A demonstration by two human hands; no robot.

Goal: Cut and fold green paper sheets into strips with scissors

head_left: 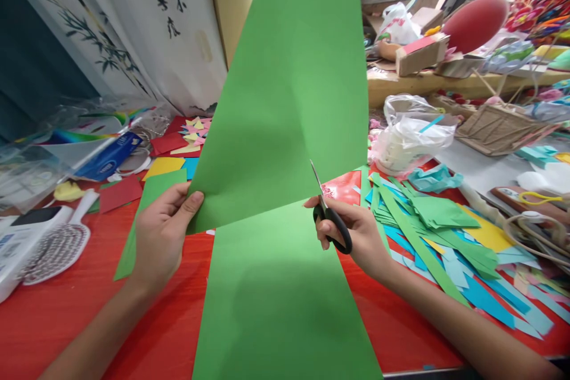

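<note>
A large sheet of green paper [285, 83] is held up in front of me, slightly bent along its middle. My left hand [162, 225] pinches its lower left corner between thumb and fingers. In my right hand [351, 228] is a pair of scissors [341, 231] with black handles, blades pointing up at the sheet's lower edge. The blades look closed or nearly so; whether they touch the paper I cannot tell. Below, a second green sheet [285, 309] lies on the red table [173, 320], with a shadow across it.
Right of my hands lies a heap of green and blue paper strips [427, 237]. A hair brush [62, 249], a white box [27, 243] and small coloured paper pieces [120, 193] are at left. Behind on the right are a plastic bag [409, 136] and a cluttered shelf with a red balloon [476, 24].
</note>
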